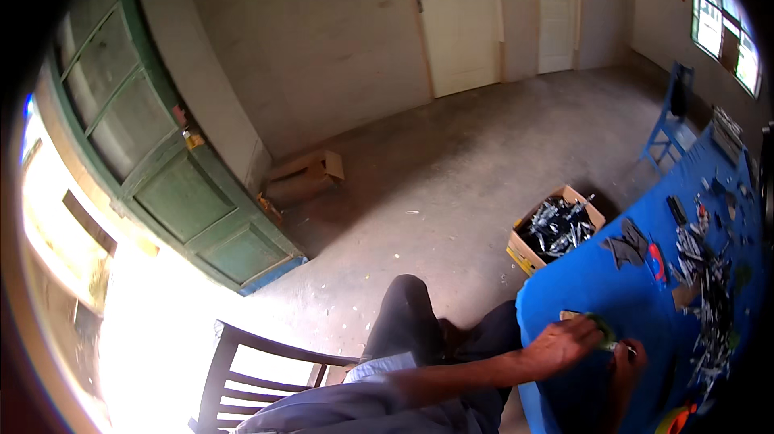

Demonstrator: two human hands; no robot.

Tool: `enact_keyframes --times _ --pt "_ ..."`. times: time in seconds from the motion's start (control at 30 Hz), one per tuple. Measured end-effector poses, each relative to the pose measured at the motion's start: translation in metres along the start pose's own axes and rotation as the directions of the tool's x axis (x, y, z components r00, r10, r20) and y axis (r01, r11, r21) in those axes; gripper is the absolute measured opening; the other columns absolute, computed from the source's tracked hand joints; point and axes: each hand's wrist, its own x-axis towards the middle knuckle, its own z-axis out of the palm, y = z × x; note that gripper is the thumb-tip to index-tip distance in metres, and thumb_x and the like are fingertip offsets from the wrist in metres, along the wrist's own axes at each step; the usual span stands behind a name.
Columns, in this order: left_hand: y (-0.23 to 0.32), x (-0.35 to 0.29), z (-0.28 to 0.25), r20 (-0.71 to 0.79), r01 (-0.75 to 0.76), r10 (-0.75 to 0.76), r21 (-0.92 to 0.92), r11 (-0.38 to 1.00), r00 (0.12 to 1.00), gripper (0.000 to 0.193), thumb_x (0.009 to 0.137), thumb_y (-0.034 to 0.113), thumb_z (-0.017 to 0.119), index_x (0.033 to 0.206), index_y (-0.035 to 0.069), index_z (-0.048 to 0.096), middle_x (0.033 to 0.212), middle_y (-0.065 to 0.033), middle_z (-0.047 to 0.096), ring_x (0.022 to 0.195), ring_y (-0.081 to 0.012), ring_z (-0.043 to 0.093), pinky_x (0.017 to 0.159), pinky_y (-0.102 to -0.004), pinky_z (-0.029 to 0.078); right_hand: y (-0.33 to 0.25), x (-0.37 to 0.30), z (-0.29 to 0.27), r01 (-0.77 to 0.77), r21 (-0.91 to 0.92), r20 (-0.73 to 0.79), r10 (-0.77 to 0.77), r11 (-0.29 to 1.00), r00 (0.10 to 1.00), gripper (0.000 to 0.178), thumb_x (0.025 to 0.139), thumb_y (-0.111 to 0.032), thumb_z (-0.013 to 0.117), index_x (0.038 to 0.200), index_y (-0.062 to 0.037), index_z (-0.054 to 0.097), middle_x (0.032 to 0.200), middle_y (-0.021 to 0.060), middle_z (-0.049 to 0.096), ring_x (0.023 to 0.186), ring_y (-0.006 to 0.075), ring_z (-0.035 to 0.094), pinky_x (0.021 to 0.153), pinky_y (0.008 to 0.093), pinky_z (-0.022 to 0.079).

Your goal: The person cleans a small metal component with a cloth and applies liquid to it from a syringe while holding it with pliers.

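Over the near edge of the blue-covered table, my left hand reaches in from the left with its fingers closed. A green curved thing lies against its fingertips, too small and blurred to name. My right hand is close beside it, fingers pinched, with a small pale shiny piece at its tips. What either hand grips is mostly hidden. A small tan piece shows just beyond my left knuckles.
Many slim metal-and-black parts lie heaped along the table, near a dark glove and a red-handled tool. On the floor sits a cardboard box of similar parts. A blue chair and a green door stand farther off.
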Motion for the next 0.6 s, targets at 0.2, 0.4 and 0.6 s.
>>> enact_keyframes --times 0.2,0.4,0.6 --pt "0.019 -0.006 0.003 -0.155 -0.045 0.03 -0.1 0.994 0.987 0.039 0.094 0.015 0.068 0.13 0.0 0.064 0.123 -0.013 0.066 0.118 -0.0323 0.063 0.099 -0.0407 0.057 -0.036 -0.015 0.048 0.259 0.184 -0.053 -0.254 0.948 0.966 0.015 0.109 -0.016 0.059 0.101 -0.0037 0.062 0.09 -0.0003 0.062 0.078 0.0058 0.053 0.065 0.0247 0.041" --pt "-0.01 -0.073 -0.046 -0.081 0.114 -0.126 -0.138 0.984 0.989 0.045 0.102 0.016 0.064 0.142 -0.003 0.059 0.127 -0.0213 0.068 0.117 -0.037 0.068 0.098 -0.0456 0.058 -0.088 -0.05 0.117 0.127 0.32 0.052 -0.152 0.939 0.987 0.025 0.11 -0.024 0.062 0.111 -0.0003 0.066 0.099 0.0037 0.066 0.086 0.0116 0.058 0.074 0.0279 0.047" --pt "-0.04 -0.145 -0.08 -0.241 0.201 -0.271 -0.276 0.94 0.932 0.04 0.108 0.021 0.059 0.141 -0.001 0.059 0.116 -0.0267 0.07 0.105 -0.0419 0.071 0.091 -0.0492 0.059 -0.126 -0.052 0.203 -0.026 0.372 0.184 -0.046 0.928 0.982 0.027 0.109 -0.022 0.064 0.111 0.0042 0.068 0.094 0.0063 0.066 0.078 0.0145 0.057 0.065 0.0293 0.044"
